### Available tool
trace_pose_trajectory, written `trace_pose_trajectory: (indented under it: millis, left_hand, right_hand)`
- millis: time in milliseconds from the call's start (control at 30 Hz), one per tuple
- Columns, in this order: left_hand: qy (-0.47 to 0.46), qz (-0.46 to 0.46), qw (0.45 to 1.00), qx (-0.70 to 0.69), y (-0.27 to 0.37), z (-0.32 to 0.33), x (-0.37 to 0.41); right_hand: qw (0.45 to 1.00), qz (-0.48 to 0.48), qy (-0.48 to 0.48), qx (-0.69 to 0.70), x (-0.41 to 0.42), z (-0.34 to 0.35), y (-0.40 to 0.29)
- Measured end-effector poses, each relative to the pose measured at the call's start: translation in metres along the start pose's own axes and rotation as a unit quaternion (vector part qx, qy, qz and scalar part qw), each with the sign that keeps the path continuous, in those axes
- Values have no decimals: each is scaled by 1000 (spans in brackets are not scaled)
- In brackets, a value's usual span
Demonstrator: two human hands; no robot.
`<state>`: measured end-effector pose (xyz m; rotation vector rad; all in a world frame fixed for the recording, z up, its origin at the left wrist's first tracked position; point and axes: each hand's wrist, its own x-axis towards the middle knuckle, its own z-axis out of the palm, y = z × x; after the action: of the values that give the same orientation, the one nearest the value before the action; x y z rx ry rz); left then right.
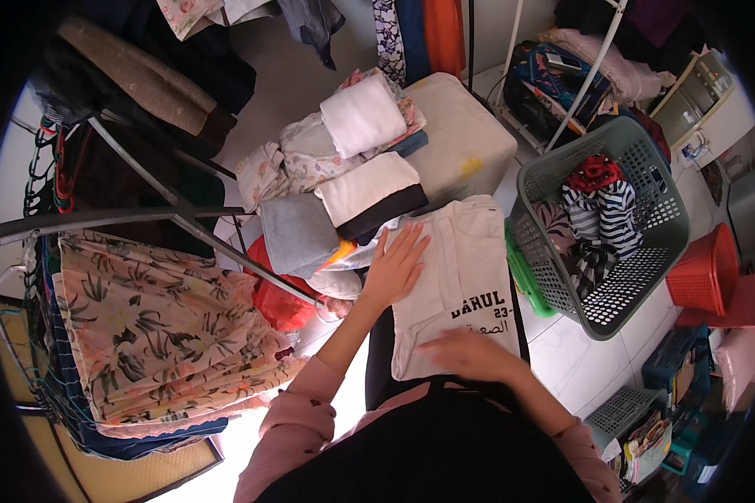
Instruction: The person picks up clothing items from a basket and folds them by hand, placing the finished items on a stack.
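Note:
A white shirt (472, 251) with black printed writing lies partly folded over my lap. My left hand (397, 267) rests flat on its left side, fingers spread towards the collar end. Slightly blurred, my right hand (465, 355) is over the lower part, fingers pointing left; whether it touches the cloth is unclear. Beyond my left hand are a folded grey cloth (297, 232), a folded cream cloth (370, 185) on a black one (387, 215), and a folded white ribbed cloth (365, 116) on patterned clothes.
A grey plastic laundry basket (664, 251) holding striped and checked clothes stands at right, beside a red basket (704, 273). A metal rack (138, 165) with hanging floral fabric (163, 327) fills the left. A pale cloth-covered block (462, 135) is ahead.

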<state>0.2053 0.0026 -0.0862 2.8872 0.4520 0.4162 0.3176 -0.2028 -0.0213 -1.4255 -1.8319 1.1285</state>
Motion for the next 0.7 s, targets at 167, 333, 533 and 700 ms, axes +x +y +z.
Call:
trace_pose_trajectory:
  millis: [167,333,533,700]
  left_hand:
    - [-24,35,999,-22,-24,-11,-57]
    - [-67,104,989,-85,-12,-27,-89]
    - [-181,145,964,-129,7,-29,-95]
    - [-183,166,960,-133,6,-35,-89]
  right_hand:
    - [923,111,260,-261,-53,-59,44]
    - [912,103,220,-331,-67,-61,55]
    - [924,-8,148,-352,-59,-37,63]
    - [908,-49,53,-412,-53,-49,62]
